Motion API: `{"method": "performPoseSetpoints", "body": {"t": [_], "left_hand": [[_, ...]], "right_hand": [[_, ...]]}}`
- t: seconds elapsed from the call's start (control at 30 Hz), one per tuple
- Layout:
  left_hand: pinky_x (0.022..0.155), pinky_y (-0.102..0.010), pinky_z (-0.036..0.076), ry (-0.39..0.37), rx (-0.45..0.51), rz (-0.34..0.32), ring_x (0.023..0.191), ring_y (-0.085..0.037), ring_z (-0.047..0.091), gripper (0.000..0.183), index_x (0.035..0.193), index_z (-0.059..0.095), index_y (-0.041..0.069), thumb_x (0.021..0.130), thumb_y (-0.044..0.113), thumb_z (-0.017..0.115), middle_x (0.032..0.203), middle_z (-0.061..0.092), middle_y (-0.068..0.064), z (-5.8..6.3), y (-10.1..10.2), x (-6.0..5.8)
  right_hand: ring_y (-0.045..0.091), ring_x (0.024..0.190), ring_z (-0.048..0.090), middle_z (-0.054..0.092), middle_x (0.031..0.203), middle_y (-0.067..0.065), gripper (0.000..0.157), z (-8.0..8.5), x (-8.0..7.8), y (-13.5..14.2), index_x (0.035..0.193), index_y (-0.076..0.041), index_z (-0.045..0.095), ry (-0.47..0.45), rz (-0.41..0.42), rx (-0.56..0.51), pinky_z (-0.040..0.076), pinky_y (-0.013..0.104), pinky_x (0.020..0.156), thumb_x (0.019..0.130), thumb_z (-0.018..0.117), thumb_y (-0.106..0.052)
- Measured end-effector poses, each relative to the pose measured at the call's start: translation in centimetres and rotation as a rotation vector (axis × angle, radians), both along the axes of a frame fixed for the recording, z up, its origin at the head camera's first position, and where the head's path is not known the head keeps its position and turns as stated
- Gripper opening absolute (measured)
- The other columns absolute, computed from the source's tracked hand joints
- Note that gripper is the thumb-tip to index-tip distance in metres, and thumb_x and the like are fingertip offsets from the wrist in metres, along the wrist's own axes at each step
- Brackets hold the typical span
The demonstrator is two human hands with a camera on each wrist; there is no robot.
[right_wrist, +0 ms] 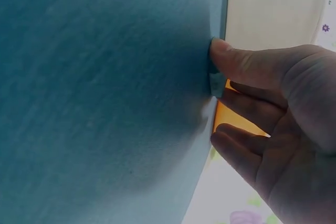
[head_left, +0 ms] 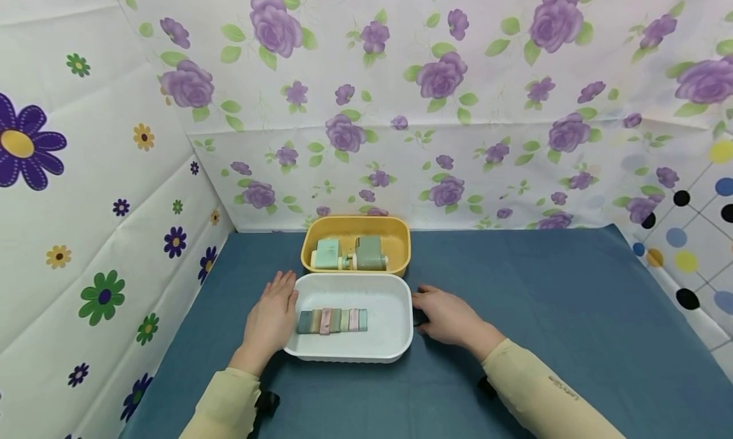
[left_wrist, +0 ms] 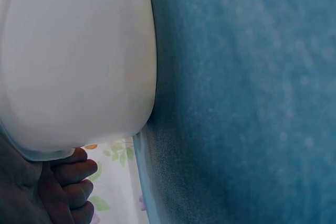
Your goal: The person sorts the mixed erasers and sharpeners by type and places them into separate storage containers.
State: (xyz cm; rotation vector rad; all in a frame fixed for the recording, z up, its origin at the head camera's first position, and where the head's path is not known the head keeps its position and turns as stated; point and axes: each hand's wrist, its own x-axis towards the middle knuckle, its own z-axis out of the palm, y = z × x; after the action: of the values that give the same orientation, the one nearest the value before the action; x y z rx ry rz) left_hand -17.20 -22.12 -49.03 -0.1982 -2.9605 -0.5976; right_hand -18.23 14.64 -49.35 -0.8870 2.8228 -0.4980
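Note:
A white tray point(head_left: 389, 299) sits on the blue cloth, with a row of small muted-coloured blocks point(head_left: 336, 320) standing side by side in its left half. One pink block pokes out slightly from that row. My left hand point(head_left: 273, 315) lies along the tray's left end, fingers straight, at its rim. Just outside the right end, my right hand point(head_left: 449, 315) pinches a small dark teal block point(right_wrist: 216, 83) between thumb and fingers, low over the cloth. The other fingers are spread slightly apart. Much of this block is hidden behind the thumb.
Right behind the white tray stands a yellow tray point(head_left: 395, 226), holding a light green boxy object point(head_left: 327, 253) and a darker green one point(head_left: 369, 251). The blue cloth point(head_left: 532, 292) covers the table. Flowered sheets point(head_left: 487, 127) rise at the back and sides.

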Motion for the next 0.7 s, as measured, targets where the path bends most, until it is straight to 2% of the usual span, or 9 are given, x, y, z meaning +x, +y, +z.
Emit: {"method": "performPoseSetpoints", "body": {"t": [0.3,0.53,0.7], "left_hand": [[0.131,-0.055,0.024,-0.012,-0.009,0.009,0.158,-0.039,0.031,0.05,0.159,0.044,-0.007,0.116,0.018,0.046,0.165,0.043,-0.023,0.1,0.1,0.0],[0.131,-0.055,0.024,-0.004,-0.003,0.006,0.158,-0.039,0.031,0.049,0.159,0.045,-0.007,0.116,0.017,0.047,0.165,0.043,-0.023,0.1,-0.1,0.1],[0.131,-0.054,0.023,-0.013,-0.004,0.008,0.158,-0.039,0.03,0.05,0.159,0.044,-0.006,0.116,0.018,0.046,0.165,0.042,-0.022,0.0,-0.2,0.0]], "right_hand": [[0.042,0.146,0.051,0.069,0.144,0.006,0.048,0.0,-0.1,-0.7,0.13,-0.019,0.079,0.024,-0.042,0.055,0.056,0.06,0.105,0.087,0.085,0.001],[0.04,0.142,0.056,0.071,0.139,0.008,0.038,-0.4,0.3,-1.3,0.12,-0.017,0.082,0.078,-0.079,0.053,0.059,0.057,0.102,0.087,0.082,0.003],[0.039,0.134,0.062,0.078,0.12,0.008,0.033,-0.5,0.4,-1.9,0.11,-0.018,0.083,0.139,-0.094,0.078,0.061,0.057,0.098,0.085,0.083,0.004]]}}
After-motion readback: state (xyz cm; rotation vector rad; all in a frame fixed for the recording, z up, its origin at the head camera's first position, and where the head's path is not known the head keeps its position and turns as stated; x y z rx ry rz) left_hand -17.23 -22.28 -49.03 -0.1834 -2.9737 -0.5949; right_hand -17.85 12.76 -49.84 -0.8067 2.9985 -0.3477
